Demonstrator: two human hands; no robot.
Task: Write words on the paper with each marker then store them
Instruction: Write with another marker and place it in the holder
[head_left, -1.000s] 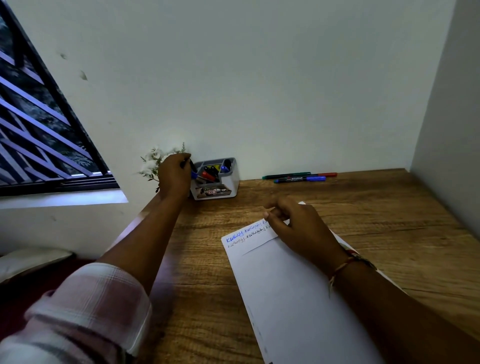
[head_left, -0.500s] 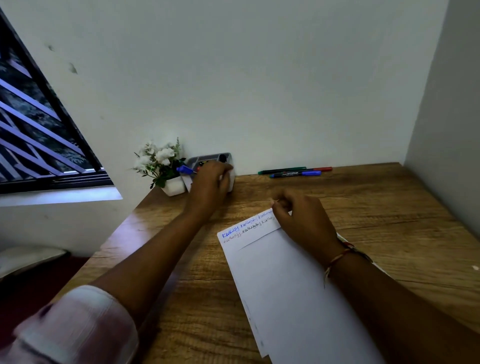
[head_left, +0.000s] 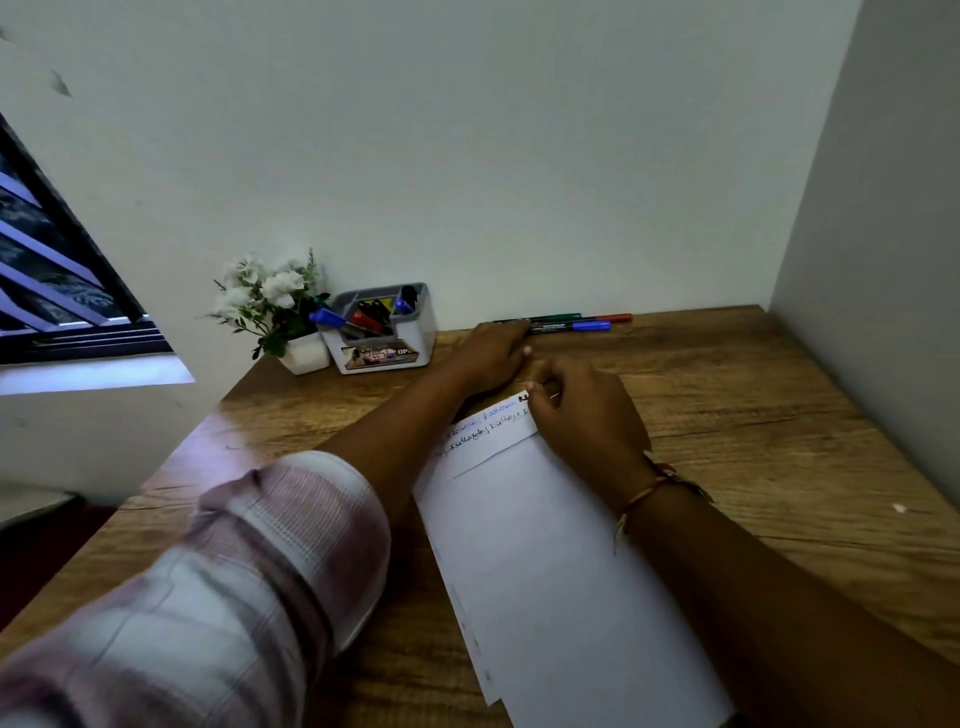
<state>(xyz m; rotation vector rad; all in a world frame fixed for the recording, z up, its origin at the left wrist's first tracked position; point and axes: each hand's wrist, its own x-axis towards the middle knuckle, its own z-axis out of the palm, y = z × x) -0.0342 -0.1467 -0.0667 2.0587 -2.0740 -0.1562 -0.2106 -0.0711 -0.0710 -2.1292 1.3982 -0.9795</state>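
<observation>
Markers (head_left: 570, 326) are lying crosswise beyond the paper (head_left: 545, 551), caps pointing right; left hand (head_left: 493, 351) is touching their ends, grip unclear; right hand (head_left: 584, 415) is pinching the paper's edge.

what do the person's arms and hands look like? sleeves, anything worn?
Left arm: pink-and-white checked sleeve rolled up near the elbow, forearm bare. Right arm: no sleeve in view, a red-and-yellow thread bracelet with loose ends at the wrist. Both the left hand and right hand are ungloved.

a home study corner: wooden desk (head_left: 727, 415), pen organiser (head_left: 382, 332), potted flowers (head_left: 270, 306), barred window (head_left: 52, 280).
</observation>
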